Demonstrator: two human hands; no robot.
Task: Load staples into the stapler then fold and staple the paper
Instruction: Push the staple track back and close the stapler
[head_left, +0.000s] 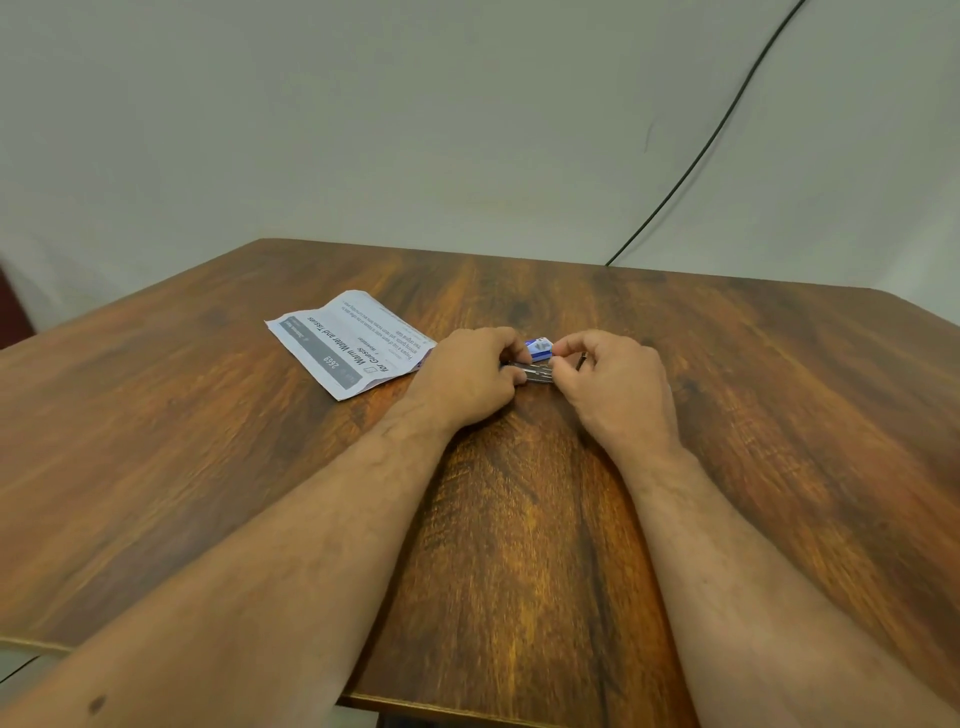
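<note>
A small metal stapler lies low over the wooden table, held between both hands. My left hand grips its left end, and most of its body is hidden under my fingers. My right hand pinches its right end with thumb and forefinger; a thin dark part sticks up between my right fingers. A small blue staple box sits just behind the stapler, partly covered by my fingertips. A printed sheet of paper lies flat to the left of my left hand.
A black cable runs down the pale wall to the table's back edge at the right. The table's near edge is close below my forearms. A dark red object shows at the far left.
</note>
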